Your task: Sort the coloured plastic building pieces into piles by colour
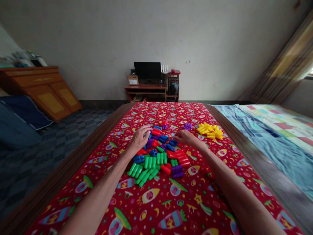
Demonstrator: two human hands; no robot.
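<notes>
A pile of plastic tube-shaped toy blocks in blue [163, 138], red [179, 155], green [156, 160] and purple [177, 171] lies on the patterned red cloth [171, 202]. At the pile's left edge is my left hand [140, 139], fingers stretched loosely over blue and red blocks, with no firm grip visible. My right hand [187, 137] is on the pile's right side, its fingers bent together beside a blue block [173, 143]. What those fingers hold, if anything, is hidden.
Yellow blocks [210, 130] form a separate heap at right, and a small purple group [187, 126] sits beyond my right hand. Dark wooden edges [234, 153] flank the cloth. A bed [269, 140] adjoins on the right; a desk with a monitor [147, 71] stands behind.
</notes>
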